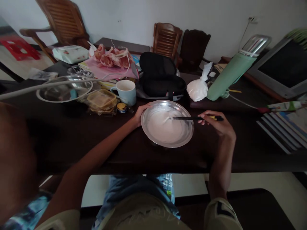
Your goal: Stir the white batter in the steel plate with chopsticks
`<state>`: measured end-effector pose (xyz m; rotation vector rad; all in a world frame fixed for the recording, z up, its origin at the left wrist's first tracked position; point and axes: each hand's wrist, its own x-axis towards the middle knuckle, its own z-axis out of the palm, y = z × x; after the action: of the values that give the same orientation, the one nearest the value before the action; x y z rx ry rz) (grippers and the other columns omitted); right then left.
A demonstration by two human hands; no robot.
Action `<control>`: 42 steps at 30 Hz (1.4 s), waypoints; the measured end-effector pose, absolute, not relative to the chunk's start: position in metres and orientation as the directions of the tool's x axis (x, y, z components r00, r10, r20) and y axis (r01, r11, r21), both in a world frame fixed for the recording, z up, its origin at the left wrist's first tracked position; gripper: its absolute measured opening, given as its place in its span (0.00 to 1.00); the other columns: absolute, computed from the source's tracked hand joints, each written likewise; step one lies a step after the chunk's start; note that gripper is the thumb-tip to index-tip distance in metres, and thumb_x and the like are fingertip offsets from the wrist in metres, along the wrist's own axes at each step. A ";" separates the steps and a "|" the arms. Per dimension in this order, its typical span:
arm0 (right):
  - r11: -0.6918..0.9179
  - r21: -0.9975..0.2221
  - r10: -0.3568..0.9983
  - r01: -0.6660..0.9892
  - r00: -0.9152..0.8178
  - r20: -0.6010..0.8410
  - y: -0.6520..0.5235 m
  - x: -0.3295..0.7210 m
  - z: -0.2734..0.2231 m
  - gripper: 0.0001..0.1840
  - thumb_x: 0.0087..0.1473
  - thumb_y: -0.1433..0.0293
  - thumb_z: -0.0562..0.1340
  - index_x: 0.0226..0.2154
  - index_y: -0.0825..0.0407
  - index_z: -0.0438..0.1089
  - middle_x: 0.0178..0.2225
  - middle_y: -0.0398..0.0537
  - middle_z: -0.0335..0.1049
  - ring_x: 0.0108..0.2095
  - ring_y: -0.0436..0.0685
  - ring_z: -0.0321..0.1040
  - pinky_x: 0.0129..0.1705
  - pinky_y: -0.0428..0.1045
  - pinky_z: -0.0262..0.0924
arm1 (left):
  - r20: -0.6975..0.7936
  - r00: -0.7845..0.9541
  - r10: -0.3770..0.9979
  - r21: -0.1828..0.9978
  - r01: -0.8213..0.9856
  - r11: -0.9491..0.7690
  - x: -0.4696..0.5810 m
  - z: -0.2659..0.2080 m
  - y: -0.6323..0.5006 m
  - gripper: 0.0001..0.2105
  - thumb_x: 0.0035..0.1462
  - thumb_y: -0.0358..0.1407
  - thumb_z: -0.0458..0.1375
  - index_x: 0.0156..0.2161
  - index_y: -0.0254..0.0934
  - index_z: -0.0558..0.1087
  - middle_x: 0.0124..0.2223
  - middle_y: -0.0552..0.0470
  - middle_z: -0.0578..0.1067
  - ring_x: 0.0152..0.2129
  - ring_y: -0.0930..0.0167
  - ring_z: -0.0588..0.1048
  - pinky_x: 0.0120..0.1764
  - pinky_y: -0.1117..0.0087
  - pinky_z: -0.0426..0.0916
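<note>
A shiny metal bowl [168, 144] stands on the dark table in front of me, with a pale, whitish mixture [163, 126] inside. My left hand [141, 113] grips the bowl's rim on its left side. In my right hand [214, 120] are dark chopsticks [187, 118], held nearly level, their tips dipped into the mixture near the bowl's middle. Beyond the bowl, to the right, sits a knotted clear plastic bag of white powder [197, 90].
A green thermos [231, 76] leans behind the powder bag. An open black case [161, 76], a light blue mug [126, 92], a small jar [121, 107] and another metal basin [64, 89] lie further back. Books [285, 131] are stacked at right. Another person's arm [16, 159] shows at left.
</note>
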<state>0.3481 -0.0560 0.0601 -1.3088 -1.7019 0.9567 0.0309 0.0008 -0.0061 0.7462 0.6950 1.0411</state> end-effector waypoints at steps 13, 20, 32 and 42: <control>0.213 -0.878 0.925 0.428 -0.379 0.040 -0.055 0.349 0.061 0.16 0.50 0.56 0.67 0.35 0.51 0.78 0.26 0.46 0.75 0.28 0.54 0.70 0.33 0.49 0.65 | -0.179 0.281 0.943 0.858 -0.425 0.289 0.031 -0.004 -0.002 0.15 0.48 0.33 0.56 0.42 0.34 0.77 0.26 0.52 0.76 0.28 0.65 0.75 0.38 0.66 0.68; 0.171 -0.897 0.984 0.407 -0.116 0.135 -0.052 0.351 0.058 0.14 0.50 0.56 0.67 0.30 0.50 0.78 0.23 0.45 0.74 0.23 0.51 0.66 0.26 0.47 0.61 | -0.183 0.291 0.939 0.871 -0.394 0.292 0.031 -0.004 -0.001 0.18 0.50 0.32 0.54 0.47 0.33 0.75 0.28 0.52 0.77 0.28 0.66 0.75 0.37 0.66 0.68; 0.144 -0.934 0.985 0.326 -0.136 0.104 -0.052 0.344 0.054 0.16 0.48 0.57 0.69 0.23 0.51 0.71 0.20 0.43 0.70 0.20 0.49 0.63 0.22 0.45 0.57 | -0.161 0.285 0.945 0.849 -0.449 0.280 0.033 -0.006 0.001 0.19 0.50 0.30 0.52 0.47 0.33 0.75 0.32 0.51 0.79 0.32 0.66 0.76 0.38 0.67 0.69; 0.134 -0.947 0.983 0.291 -0.163 0.089 -0.049 0.336 0.049 0.15 0.46 0.58 0.70 0.23 0.51 0.70 0.18 0.40 0.67 0.19 0.48 0.62 0.21 0.44 0.57 | -0.209 0.283 0.936 0.832 -0.451 0.322 0.032 -0.002 -0.001 0.20 0.51 0.29 0.51 0.49 0.33 0.75 0.27 0.53 0.78 0.24 0.69 0.75 0.33 0.68 0.69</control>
<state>0.3358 -0.0485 0.0493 -1.2672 -1.5972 1.0705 0.0317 -0.0008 -0.0021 0.7371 0.7990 1.0506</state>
